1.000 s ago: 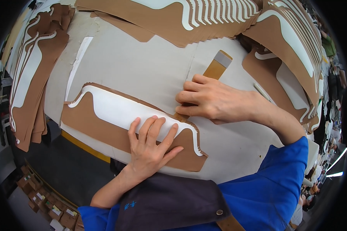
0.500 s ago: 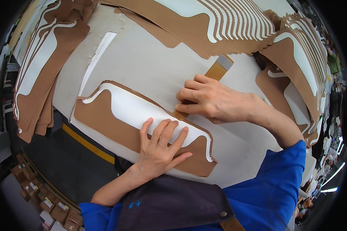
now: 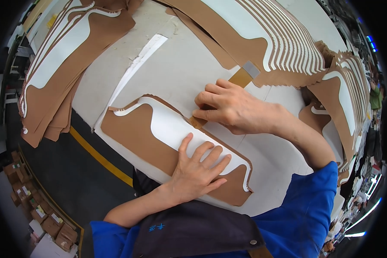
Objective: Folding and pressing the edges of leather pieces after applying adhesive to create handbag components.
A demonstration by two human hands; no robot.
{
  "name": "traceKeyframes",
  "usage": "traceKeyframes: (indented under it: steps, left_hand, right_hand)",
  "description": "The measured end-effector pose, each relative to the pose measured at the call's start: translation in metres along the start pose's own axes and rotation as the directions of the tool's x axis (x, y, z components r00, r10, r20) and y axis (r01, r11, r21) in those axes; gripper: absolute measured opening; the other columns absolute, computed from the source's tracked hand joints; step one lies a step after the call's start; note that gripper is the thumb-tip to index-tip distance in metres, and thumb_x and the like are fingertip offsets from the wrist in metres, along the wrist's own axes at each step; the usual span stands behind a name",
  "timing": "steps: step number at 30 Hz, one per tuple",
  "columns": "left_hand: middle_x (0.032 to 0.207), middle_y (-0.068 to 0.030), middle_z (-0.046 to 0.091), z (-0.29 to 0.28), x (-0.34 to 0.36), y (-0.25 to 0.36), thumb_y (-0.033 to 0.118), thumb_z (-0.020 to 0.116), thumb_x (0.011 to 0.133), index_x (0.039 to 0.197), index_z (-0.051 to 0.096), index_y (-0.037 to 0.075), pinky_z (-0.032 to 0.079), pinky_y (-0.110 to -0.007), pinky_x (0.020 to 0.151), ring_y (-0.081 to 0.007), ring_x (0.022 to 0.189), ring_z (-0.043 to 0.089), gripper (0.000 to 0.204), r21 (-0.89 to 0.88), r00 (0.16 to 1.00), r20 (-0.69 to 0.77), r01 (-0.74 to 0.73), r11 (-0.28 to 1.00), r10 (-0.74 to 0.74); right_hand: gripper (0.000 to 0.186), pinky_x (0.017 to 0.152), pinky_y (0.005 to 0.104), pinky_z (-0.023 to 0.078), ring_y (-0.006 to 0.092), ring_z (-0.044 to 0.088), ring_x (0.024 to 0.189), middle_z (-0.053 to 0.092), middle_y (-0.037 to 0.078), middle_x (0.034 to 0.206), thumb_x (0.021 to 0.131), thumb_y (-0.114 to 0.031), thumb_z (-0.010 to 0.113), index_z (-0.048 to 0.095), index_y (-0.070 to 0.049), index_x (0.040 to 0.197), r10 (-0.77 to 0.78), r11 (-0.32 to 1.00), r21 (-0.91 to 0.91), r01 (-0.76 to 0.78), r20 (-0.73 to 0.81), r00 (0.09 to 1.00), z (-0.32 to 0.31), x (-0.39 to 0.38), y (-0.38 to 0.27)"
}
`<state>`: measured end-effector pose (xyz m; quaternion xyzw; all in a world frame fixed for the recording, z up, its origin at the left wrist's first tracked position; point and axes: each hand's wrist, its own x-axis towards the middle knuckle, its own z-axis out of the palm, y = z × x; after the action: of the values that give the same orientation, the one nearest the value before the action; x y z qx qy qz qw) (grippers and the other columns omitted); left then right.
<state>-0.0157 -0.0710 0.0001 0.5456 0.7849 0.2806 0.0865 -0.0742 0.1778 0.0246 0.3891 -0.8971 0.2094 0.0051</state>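
A brown leather-like piece (image 3: 133, 135) with a white shaped backing (image 3: 170, 124) lies on the pale table in front of me. Its far rim is a narrow brown strip, notched at the curved ends. My left hand (image 3: 198, 172) is spread flat on the piece, fingertips on the white backing. In my right hand (image 3: 236, 107), curled closed, is a flat yellowish-brown scraper-like stick (image 3: 241, 79) with a grey band near its upper end. The stick's lower tip touches the far rim, left of the rim's middle. Part of the stick is hidden by my fingers.
Overlapping brown and white pieces (image 3: 245, 43) fan across the back, with more stacked at the right (image 3: 342, 101) and left (image 3: 58, 71). A white strip (image 3: 142, 58) lies on the table (image 3: 193, 53). Cardboard boxes (image 3: 51, 223) stand on the floor at lower left, beyond a yellow line.
The whole view has shifted, so the table's things appear farther right and lower. Along the far rim, the stick's tip has slid leftward. My left hand stays in place on the piece.
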Motion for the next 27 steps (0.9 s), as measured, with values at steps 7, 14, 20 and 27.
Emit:
traceKeyframes:
  steps: [7, 14, 20, 27]
  left_hand:
    - [0.132, -0.0075, 0.058, 0.000, 0.000, -0.002, 0.047, 0.082, 0.081, 0.132, 0.070, 0.016, 0.024, -0.073, 0.116, -0.0293, 0.130, 0.049, 0.061, -0.049, 1.000, 0.012, -0.001, 0.999, 0.002]
    - [0.134, -0.0077, 0.058, -0.003, -0.003, -0.006, 0.045, 0.082, 0.082, 0.132, 0.069, 0.014, 0.025, -0.074, 0.116, -0.0295, 0.131, 0.050, 0.060, -0.075, 1.000, 0.004, -0.010, 0.997, 0.011]
    - [0.126, -0.0132, 0.068, -0.027, -0.016, -0.046, 0.026, 0.084, 0.084, 0.119, 0.072, 0.003, 0.045, -0.053, 0.110, -0.0337, 0.123, 0.062, 0.043, -0.028, 0.953, -0.298, 0.053, 0.998, -0.058]
    - [0.144, -0.0191, 0.060, -0.052, -0.022, -0.088, 0.023, 0.080, 0.088, 0.129, 0.067, -0.002, 0.045, -0.051, 0.107, -0.0382, 0.132, 0.056, 0.050, 0.217, 0.916, -0.353, 0.278, 0.936, -0.190]
  right_hand:
    - [0.031, 0.083, 0.0340, 0.045, 0.0209, 0.057, 0.097, 0.061, 0.004, 0.103, 0.076, -0.001, 0.073, 0.079, -0.007, 0.106, -0.036, 0.999, -0.019, 0.035, -0.020, 0.999, 0.006, 0.045, 0.019]
    - [0.024, 0.084, 0.0348, 0.046, 0.0203, 0.059, 0.099, 0.063, 0.004, 0.103, 0.081, -0.002, 0.072, 0.079, -0.007, 0.104, -0.064, 0.998, -0.001, 0.064, -0.018, 0.998, 0.005, 0.074, 0.031]
    - [0.021, 0.084, 0.0364, 0.046, 0.0224, 0.060, 0.097, 0.063, 0.005, 0.104, 0.085, -0.006, 0.074, 0.078, -0.008, 0.105, -0.055, 0.998, 0.035, 0.057, -0.040, 0.998, 0.004, 0.069, 0.026]
    - [0.026, 0.083, 0.0357, 0.046, 0.0219, 0.060, 0.098, 0.062, 0.005, 0.103, 0.083, -0.003, 0.075, 0.077, -0.007, 0.108, 0.022, 0.999, 0.025, -0.021, -0.035, 0.999, 0.006, 0.064, 0.012]
